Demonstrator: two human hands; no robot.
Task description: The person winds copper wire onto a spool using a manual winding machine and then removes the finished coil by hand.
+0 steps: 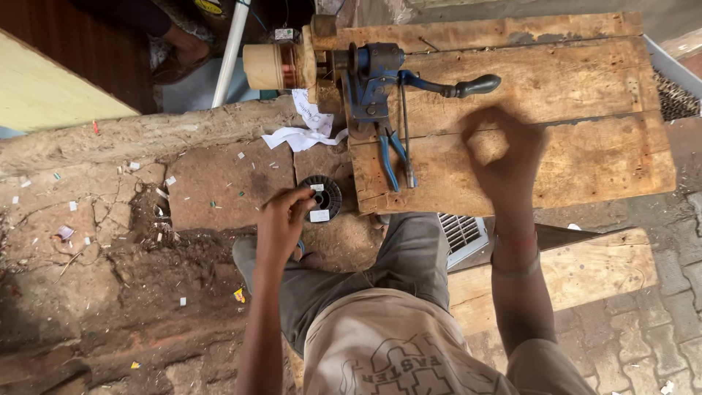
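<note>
Just below the black crank handle (477, 85), whose long axis runs left to right, the right hand (504, 157) hovers blurred over the wooden bench (585, 146), fingers curled into a loose ring (gripping nothing). Farther off, the left hand (281, 219) pinches something thin beside the dark wire spool (322, 196).

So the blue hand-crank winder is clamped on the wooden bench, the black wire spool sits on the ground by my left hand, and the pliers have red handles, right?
Not quite: the head view shows the pliers have blue handles, not red. The blue winder on the wooden bench and the black spool by the left hand are right.
</note>
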